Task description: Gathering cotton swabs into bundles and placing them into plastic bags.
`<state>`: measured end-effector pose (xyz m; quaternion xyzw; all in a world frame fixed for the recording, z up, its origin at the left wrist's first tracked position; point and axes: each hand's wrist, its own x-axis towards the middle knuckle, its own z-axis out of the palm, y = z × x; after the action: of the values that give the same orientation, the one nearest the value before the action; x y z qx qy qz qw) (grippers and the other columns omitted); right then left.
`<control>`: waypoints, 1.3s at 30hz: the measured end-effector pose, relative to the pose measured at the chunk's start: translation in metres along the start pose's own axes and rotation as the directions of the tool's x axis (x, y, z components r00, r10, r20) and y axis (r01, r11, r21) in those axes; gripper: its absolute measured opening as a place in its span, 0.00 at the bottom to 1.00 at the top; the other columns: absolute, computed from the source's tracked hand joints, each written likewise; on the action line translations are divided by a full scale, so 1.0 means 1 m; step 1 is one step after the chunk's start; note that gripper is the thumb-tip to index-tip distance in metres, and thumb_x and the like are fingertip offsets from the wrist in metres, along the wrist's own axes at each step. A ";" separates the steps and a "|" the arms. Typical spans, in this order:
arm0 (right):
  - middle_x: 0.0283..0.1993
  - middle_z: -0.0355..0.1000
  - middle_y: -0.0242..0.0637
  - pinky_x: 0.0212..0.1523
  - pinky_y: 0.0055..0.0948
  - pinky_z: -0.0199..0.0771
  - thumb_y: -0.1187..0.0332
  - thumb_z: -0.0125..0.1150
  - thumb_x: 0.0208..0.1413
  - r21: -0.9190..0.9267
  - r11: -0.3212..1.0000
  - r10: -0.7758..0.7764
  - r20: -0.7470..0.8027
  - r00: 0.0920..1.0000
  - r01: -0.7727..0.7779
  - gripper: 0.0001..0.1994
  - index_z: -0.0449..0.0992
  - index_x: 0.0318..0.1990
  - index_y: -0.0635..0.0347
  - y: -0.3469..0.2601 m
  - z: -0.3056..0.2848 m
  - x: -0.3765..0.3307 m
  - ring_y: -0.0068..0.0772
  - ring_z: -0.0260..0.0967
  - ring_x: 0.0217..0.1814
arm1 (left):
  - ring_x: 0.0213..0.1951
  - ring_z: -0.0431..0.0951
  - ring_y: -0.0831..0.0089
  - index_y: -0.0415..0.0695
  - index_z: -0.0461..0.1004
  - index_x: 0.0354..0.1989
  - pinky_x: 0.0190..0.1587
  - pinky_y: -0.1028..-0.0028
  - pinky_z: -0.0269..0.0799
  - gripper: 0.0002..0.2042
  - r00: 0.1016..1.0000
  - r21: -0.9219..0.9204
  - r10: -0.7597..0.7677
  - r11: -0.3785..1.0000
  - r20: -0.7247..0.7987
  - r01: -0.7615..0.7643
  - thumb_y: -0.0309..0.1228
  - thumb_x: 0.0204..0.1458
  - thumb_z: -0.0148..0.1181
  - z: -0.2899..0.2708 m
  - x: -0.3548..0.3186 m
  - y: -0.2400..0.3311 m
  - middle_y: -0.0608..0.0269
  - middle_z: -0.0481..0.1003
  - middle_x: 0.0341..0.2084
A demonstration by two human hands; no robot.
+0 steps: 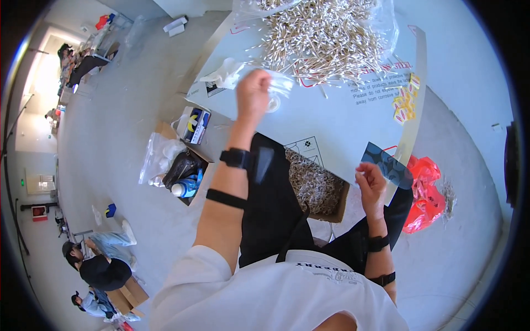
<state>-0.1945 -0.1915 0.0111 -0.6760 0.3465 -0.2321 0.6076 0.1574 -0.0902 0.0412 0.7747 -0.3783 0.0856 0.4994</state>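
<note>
My left hand is over the table's left side, fingers curled in. Clear plastic sleeves lie right beside its fingertips; whether it grips one is hidden. A crumpled whitish plastic piece is to its left, and a clear ring-shaped item sits just below. Beyond the hand, a large heap of cotton swabs spreads from an open clear bag. My right hand hovers by the table's near edge, fingers and thumb bent together. Next to it is a dark, patterned sheet; anything in its fingers is too small to make out.
Yellow-and-white small packets lie at the table's right edge. A cardboard box of swabs stands between my legs. A red plastic bag is on the floor at right; a filled carton stands at left. People sit farther left.
</note>
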 end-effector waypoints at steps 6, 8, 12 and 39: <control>0.46 0.74 0.38 0.35 0.19 0.67 0.73 0.66 0.50 0.266 0.964 0.012 -0.027 1.000 -0.005 0.26 0.67 0.57 0.66 -0.041 0.015 0.009 0.21 0.67 0.37 | 0.26 0.72 0.76 0.36 0.74 0.30 0.32 0.75 0.68 0.03 0.768 -0.331 0.121 0.935 0.629 0.124 0.22 0.49 0.60 0.015 -0.068 0.110 0.61 0.75 0.23; 0.40 0.75 0.35 0.30 0.18 0.65 0.76 0.65 0.50 0.510 0.751 0.290 0.315 0.904 -0.419 0.24 0.68 0.56 0.65 -0.037 0.007 0.007 0.20 0.67 0.33 | 0.24 0.72 0.77 0.36 0.74 0.30 0.30 0.75 0.68 0.03 0.726 -0.366 0.123 0.912 0.677 0.186 0.23 0.50 0.60 0.020 -0.087 0.127 0.62 0.75 0.22; 0.28 0.72 0.30 0.24 0.18 0.62 0.79 0.64 0.50 0.740 0.579 0.349 0.152 0.925 -0.341 0.08 0.76 0.38 0.61 -0.015 0.005 -0.017 0.19 0.66 0.26 | 0.23 0.71 0.81 0.37 0.75 0.31 0.24 0.80 0.66 0.08 0.749 -0.478 -0.143 0.689 0.647 0.545 0.30 0.55 0.60 0.035 -0.126 0.147 0.66 0.74 0.21; 0.21 0.68 0.26 0.23 0.15 0.60 0.70 0.59 0.58 0.378 0.922 0.107 -0.054 0.993 -0.079 0.07 0.76 0.29 0.62 -0.029 -0.018 -0.060 0.15 0.60 0.21 | 0.18 0.71 0.78 0.33 0.73 0.19 0.22 0.73 0.67 0.08 0.827 -0.308 -0.162 0.876 0.538 0.372 0.24 0.42 0.66 0.059 -0.193 0.195 0.58 0.75 0.15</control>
<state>-0.2409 -0.1579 0.0488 -0.5211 0.3497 -0.2896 0.7227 -0.1228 -0.0848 0.0527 0.6976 -0.3881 -0.2679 0.5394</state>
